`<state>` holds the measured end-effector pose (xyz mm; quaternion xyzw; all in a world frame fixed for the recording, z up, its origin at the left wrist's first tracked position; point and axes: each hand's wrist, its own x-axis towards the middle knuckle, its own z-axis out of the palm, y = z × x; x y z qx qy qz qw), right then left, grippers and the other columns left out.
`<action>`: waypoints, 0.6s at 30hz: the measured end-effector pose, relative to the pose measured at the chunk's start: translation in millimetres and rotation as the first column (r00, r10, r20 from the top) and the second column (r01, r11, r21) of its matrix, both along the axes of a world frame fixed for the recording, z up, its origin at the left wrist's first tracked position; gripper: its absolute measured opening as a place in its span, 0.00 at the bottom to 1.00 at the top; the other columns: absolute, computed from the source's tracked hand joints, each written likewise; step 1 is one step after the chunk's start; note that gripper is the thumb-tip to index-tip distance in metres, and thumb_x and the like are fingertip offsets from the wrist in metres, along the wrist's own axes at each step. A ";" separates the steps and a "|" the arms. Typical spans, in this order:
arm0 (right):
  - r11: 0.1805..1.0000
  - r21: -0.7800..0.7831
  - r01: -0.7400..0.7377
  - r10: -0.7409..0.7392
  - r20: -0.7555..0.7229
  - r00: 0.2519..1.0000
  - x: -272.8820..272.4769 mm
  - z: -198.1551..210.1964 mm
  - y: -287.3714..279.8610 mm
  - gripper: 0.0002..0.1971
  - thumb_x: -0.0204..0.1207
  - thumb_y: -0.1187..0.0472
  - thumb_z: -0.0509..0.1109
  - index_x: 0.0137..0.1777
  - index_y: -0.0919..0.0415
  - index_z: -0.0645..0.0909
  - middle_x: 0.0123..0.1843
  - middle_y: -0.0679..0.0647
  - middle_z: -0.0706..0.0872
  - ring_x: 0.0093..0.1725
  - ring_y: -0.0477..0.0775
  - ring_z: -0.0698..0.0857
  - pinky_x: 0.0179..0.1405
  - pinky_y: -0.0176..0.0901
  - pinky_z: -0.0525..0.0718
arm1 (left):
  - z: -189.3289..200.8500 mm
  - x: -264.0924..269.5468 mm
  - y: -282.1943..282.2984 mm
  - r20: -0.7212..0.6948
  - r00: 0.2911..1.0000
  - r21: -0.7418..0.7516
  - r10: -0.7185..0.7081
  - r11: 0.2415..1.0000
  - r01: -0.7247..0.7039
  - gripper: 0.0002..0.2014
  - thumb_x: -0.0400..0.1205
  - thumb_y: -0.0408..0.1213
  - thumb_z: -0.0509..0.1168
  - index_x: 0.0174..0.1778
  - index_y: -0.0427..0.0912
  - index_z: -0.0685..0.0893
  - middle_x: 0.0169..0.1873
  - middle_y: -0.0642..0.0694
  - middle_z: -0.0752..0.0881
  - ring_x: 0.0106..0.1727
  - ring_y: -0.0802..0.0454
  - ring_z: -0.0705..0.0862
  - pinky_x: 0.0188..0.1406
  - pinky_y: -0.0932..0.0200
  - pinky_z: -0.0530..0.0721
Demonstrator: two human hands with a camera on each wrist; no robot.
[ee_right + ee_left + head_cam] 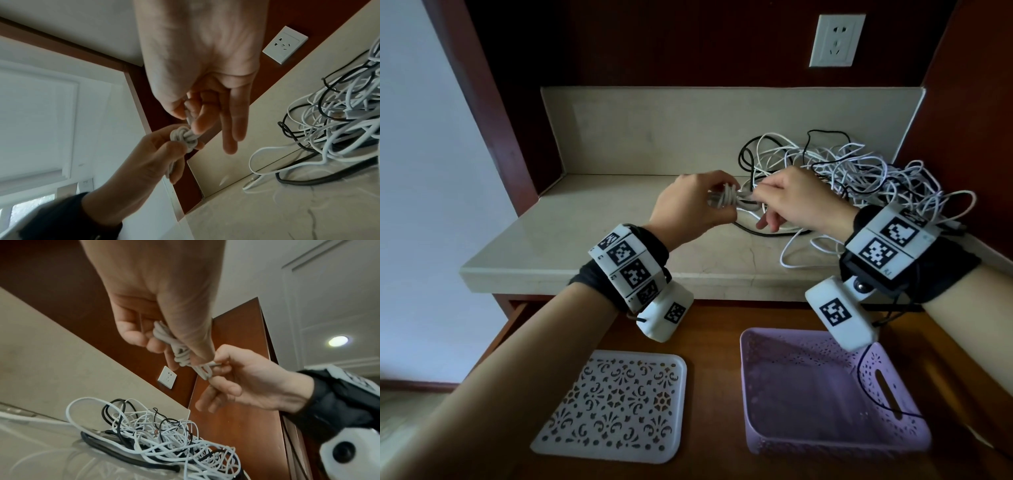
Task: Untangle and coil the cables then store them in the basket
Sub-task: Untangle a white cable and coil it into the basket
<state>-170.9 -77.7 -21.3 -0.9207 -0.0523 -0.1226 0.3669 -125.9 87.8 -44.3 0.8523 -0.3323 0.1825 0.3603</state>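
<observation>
Dim, soft indoor light. The head view darkens toward its corners and bends straight edges. A ceiling lamp (338, 341) glows in the left wrist view; the near hand (156, 293) is blurred, as is the counter (41, 451).

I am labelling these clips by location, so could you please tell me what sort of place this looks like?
Probably a room in a home or hotel, at a built-in wooden alcove. A wall socket sits in dark wood panelling above a pale stone counter, and the right wrist view shows a panelled white door.
</observation>
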 end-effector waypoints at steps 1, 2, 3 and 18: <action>1.000 0.025 -0.006 0.006 -0.009 1.000 0.0 1.3 -0.6 0.17 0.77 0.64 0.61 0.38 0.84 0.75 0.18 0.57 0.79 0.38 0.64 0.90 0.41 0.45 0.84 | 0.7 1.2 -0.3 -0.003 1.000 -0.003 0.018 1.000 -0.018 0.17 0.70 0.41 0.70 0.56 0.49 0.86 0.40 0.55 0.84 0.45 0.52 0.83 0.41 0.60 0.78; 0.999 0.031 -0.014 0.015 -0.017 1.000 -0.1 1.7 -0.7 0.17 0.78 0.64 0.61 0.38 0.83 0.75 0.18 0.57 0.79 0.37 0.65 0.89 0.38 0.44 0.83 | 1.2 2.1 -0.8 -0.003 0.999 0.004 0.041 0.999 -0.041 0.17 0.71 0.39 0.71 0.56 0.48 0.86 0.39 0.55 0.83 0.44 0.52 0.82 0.40 0.61 0.76; 1.000 0.019 -0.024 0.024 -0.025 0.999 0.0 1.8 -1.0 0.17 0.78 0.64 0.61 0.37 0.81 0.75 0.18 0.56 0.78 0.38 0.66 0.89 0.37 0.45 0.83 | 1.6 3.7 -1.5 -0.006 0.998 0.016 0.061 0.998 -0.061 0.16 0.71 0.38 0.71 0.56 0.48 0.86 0.39 0.55 0.82 0.43 0.53 0.80 0.38 0.61 0.73; 0.907 0.420 0.028 0.060 -0.193 0.979 -9.1 -5.7 -11.5 0.05 0.82 0.64 0.63 0.50 0.61 0.81 0.41 0.56 0.86 0.28 0.46 0.86 0.30 0.35 0.86 | 0.0 1.1 -7.8 -0.295 0.899 -0.181 -0.323 0.943 0.279 0.25 0.76 0.27 0.72 0.69 0.41 0.75 0.46 0.51 0.81 0.35 0.70 0.81 0.39 0.75 0.79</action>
